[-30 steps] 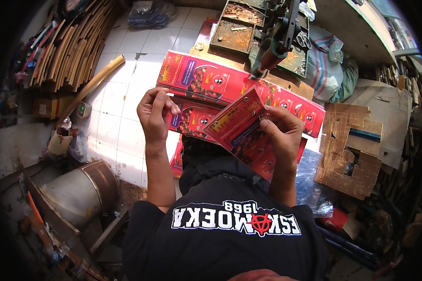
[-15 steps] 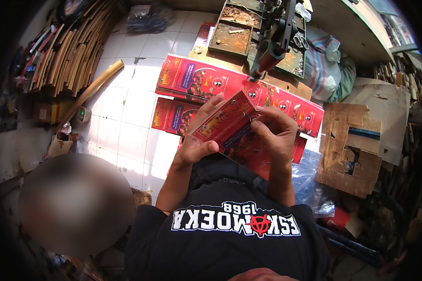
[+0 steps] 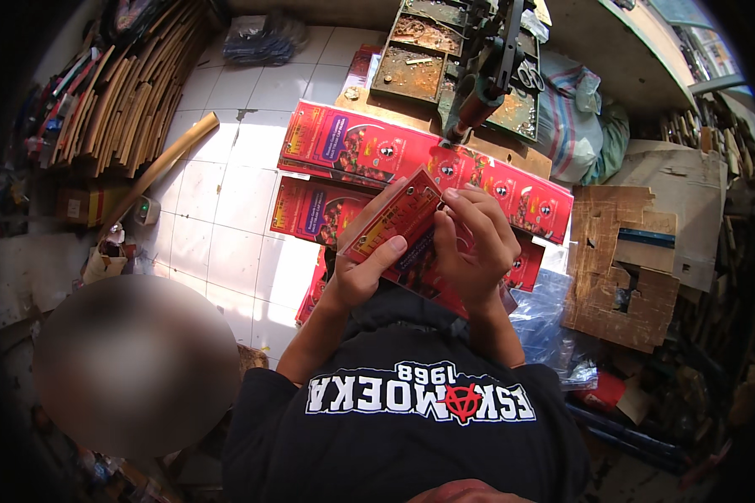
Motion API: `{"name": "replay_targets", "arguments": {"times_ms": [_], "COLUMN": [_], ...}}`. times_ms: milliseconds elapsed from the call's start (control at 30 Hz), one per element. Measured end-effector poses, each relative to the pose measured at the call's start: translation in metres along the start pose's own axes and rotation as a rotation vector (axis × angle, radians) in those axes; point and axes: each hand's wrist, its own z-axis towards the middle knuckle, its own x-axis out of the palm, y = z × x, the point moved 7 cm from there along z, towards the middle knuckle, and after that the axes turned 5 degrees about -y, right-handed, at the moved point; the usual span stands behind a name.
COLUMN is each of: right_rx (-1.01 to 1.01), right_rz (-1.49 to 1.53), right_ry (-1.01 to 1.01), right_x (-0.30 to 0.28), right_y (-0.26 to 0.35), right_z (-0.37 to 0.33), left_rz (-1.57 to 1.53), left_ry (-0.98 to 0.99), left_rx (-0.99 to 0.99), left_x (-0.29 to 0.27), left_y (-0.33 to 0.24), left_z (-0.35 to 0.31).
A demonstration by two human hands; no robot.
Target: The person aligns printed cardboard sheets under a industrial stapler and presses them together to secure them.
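A red glossy printed sheet (image 3: 398, 222), long and perhaps several layers thick, is tilted in front of my chest. My left hand (image 3: 359, 275) grips its left end, thumb on top and fingers underneath. At the sheet's upper right edge, beside a small eyelet, my right hand (image 3: 476, 247) is closed in a pinch; whatever lies between thumb and forefinger is too small to make out. Beyond my hands rests a stack of similar red sheets (image 3: 365, 142) under the head of a hand press (image 3: 480, 105). More red sheets (image 3: 310, 210) lie nearer, partly covered.
Behind the press stand dirty metal trays (image 3: 407, 74) with small bits, and scissors (image 3: 528, 77). Cut cardboard (image 3: 600, 277) and clear plastic (image 3: 545, 314) are on the right, near a striped sack (image 3: 566, 126). Stacked cardboard (image 3: 143, 92) and a long tube (image 3: 164, 163) are left.
My left thumb has slid further onto the sheet. My right hand has shifted slightly left and down, its fingers now more bent over the sheet's edge. The sheet has turned a little.
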Motion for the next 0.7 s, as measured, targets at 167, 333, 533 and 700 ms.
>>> {"name": "replay_targets", "arguments": {"times_ms": [167,333,533,700], "right_rx": [-0.134,-0.142,-0.216,-0.288], "right_rz": [-0.045,-0.028,-0.066,-0.06], "right_ry": [0.008,0.017,0.056,0.089], "right_x": [-0.002,0.001,0.002,0.004], "right_y": [0.016,0.023,0.026,0.03], "right_z": [0.0,0.001,0.001,0.003], "left_rz": [0.064,0.121,0.167,0.177], "left_ry": [0.003,0.023,0.034,0.034], "left_rx": [0.051,0.086,0.106,0.109], "left_x": [0.003,0.006,0.009,0.007], "left_y": [-0.007,-0.014,-0.02,-0.02], "left_z": [-0.003,-0.005,-0.007,-0.01]}}
